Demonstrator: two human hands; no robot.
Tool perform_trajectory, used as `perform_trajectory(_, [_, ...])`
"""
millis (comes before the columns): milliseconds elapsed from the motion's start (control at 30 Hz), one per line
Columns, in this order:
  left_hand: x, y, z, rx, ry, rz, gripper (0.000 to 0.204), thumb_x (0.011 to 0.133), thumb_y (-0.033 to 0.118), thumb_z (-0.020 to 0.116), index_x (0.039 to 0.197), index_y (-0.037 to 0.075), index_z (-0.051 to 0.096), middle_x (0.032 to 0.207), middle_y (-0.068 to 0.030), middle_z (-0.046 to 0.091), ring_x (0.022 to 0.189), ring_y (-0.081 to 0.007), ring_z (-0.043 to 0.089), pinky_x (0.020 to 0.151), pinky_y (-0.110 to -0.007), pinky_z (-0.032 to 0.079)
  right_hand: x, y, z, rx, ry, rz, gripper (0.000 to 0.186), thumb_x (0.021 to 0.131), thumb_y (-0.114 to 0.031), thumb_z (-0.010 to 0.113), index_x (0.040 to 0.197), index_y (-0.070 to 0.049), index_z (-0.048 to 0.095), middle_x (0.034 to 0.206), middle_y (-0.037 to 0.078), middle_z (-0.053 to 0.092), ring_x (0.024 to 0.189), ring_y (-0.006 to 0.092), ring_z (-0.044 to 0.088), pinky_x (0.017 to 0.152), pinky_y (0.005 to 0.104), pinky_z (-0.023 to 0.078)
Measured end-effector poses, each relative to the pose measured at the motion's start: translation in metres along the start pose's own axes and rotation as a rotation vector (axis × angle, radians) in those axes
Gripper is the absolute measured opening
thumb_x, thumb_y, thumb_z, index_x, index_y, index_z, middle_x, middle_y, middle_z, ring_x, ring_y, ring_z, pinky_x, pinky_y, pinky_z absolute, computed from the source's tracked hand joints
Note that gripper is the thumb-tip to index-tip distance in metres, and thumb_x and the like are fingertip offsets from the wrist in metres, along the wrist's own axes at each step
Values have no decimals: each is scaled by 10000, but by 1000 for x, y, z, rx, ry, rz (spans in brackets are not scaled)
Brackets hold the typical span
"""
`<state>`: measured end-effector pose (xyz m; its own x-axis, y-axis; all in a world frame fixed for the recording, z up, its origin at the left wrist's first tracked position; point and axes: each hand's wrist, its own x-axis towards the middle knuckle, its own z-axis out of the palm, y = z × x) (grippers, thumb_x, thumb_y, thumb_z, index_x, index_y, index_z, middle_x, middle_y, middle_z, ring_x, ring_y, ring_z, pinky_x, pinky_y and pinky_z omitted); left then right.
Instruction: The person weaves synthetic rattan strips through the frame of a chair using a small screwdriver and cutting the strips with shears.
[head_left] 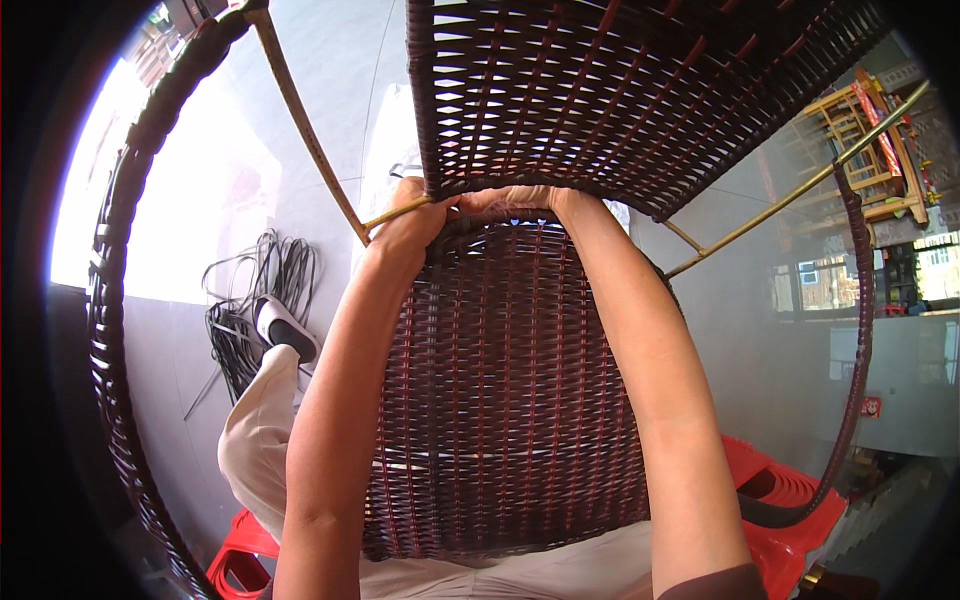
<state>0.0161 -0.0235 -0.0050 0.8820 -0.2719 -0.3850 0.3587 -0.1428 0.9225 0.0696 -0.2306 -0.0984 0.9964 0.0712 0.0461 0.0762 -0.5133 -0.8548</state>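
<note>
A dark brown and red wicker chair (510,380) lies across my lap, with one woven panel towards me and another woven panel (600,90) rising beyond it. Both my hands are at the gap between the two panels. My left hand (413,215) is closed at the left corner of the gap, beside a thin gold metal bar (395,213). From the right, my right hand (515,200) reaches in along the near panel's far edge, its fingers curled towards my left hand. Whatever lies between the fingers is too small or hidden to make out.
Wrapped armrests (108,300) curve round on both sides, and gold frame bars (310,130) slant outward. Loose dark strips (265,270) lie on the grey floor by my shoe (285,325). Red plastic (790,510) shows beneath me. Wooden frames (880,150) stand far right.
</note>
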Motion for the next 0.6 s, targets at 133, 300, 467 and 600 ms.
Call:
perform_trajectory(133, [-3, 2, 4, -3, 25, 16, 94, 757, 39, 588, 839, 6, 556, 728, -60, 589, 601, -112, 515, 528, -241, 422, -6, -15, -6, 23, -24, 18, 494, 921, -387, 312, 1210, -2, 422, 1190, 126, 455, 1046, 218, 464, 891, 337, 395])
perform_trajectory(300, [0, -3, 5, 24, 40, 52, 96, 743, 60, 591, 820, 8, 565, 720, -51, 578, 618, -122, 518, 551, -256, 424, -10, -24, -6, 92, 50, 50, 477, 916, -377, 324, 1193, -4, 434, 1168, 124, 466, 1026, 219, 472, 878, 338, 401])
perform_trajectory(467, [-3, -2, 7, 33, 60, 34, 151, 714, 97, 603, 840, 19, 573, 713, -43, 569, 624, -121, 516, 555, -259, 418, -13, -33, -4, 187, 149, 89, 460, 911, -366, 336, 1176, -6, 445, 1146, 123, 477, 1006, 219, 481, 864, 340, 406])
perform_trajectory(600, [-6, 6, 7, 74, 34, 2, 156, 718, 94, 613, 851, 20, 579, 724, -42, 570, 632, -122, 515, 573, -257, 419, -15, -38, -4, 247, 200, 110, 446, 907, -357, 346, 1162, -7, 454, 1128, 121, 486, 990, 220, 488, 853, 341, 411])
